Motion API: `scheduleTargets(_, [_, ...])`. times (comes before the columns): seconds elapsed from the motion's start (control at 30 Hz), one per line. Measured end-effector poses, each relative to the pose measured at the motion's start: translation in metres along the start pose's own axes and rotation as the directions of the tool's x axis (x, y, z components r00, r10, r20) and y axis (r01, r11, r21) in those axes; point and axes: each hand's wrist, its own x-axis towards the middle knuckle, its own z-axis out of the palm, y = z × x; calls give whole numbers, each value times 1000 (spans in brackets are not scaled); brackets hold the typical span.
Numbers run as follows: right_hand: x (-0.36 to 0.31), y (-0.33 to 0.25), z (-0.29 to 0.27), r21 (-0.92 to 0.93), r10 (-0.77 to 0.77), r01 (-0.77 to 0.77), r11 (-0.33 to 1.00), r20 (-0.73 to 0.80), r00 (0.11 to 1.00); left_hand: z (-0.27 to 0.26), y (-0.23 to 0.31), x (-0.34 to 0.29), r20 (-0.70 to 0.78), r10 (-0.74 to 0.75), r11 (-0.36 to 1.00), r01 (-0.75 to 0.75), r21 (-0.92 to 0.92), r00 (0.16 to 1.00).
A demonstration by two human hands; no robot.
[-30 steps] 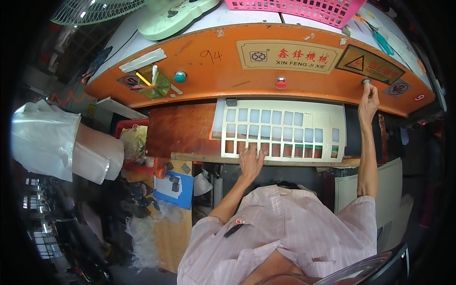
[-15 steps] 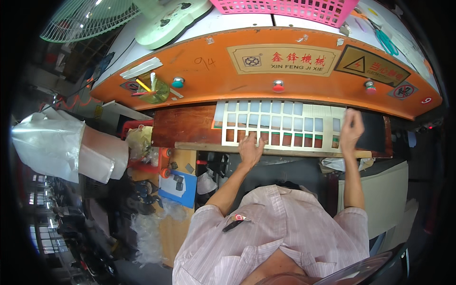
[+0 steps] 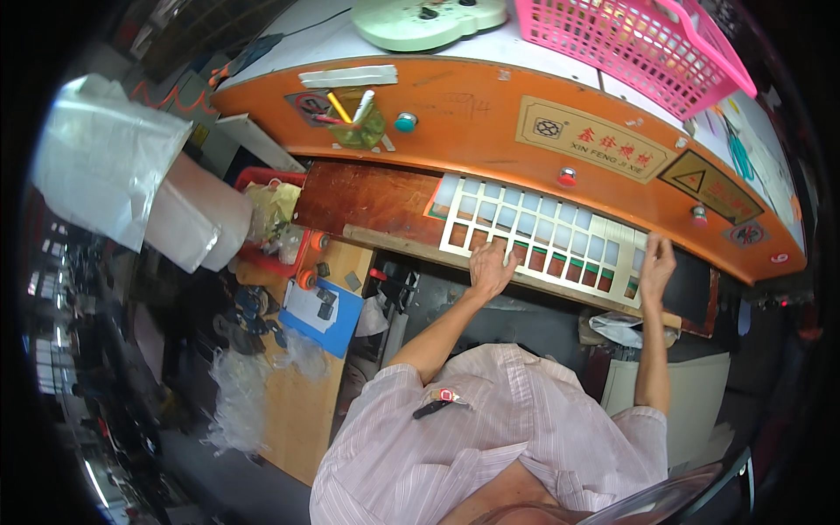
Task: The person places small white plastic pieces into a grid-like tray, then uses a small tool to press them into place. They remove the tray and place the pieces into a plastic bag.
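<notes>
Signs sit along the orange machine housing [image 3: 490, 131]: a cream rectangular plate [image 3: 588, 140] mid-front and a yellow-and-black warning triangle label [image 3: 710, 185] to its right. Below, the pale die-cut grid sheet [image 3: 542, 236] lies on the wooden bed — left hand [image 3: 492, 268] flat on its near edge, right hand [image 3: 656, 264] pressed open at its right end, neither clenched. A pink basket [image 3: 630, 39] stands behind; a blue clipboard [image 3: 319, 311] lies at lower left.
</notes>
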Motion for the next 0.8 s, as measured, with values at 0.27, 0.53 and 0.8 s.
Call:
scheduleTargets(0.27, [-63, -58, 109, 117, -110, 72, 991, 356, 928, 3, 2, 0, 5, -56, 998, 56, -24, 998])
scheduleTargets(0.53, [-82, -67, 155, 136, -146, 96, 986, 437, 887, -1, 5, 3, 49, -113, 993, 114, -16, 992])
scheduleTargets(0.8, [-23, -69, 208, 93, -94, 58, 994, 443, 891, -10, 1, 17, 139, -40, 997, 48, -54, 989])
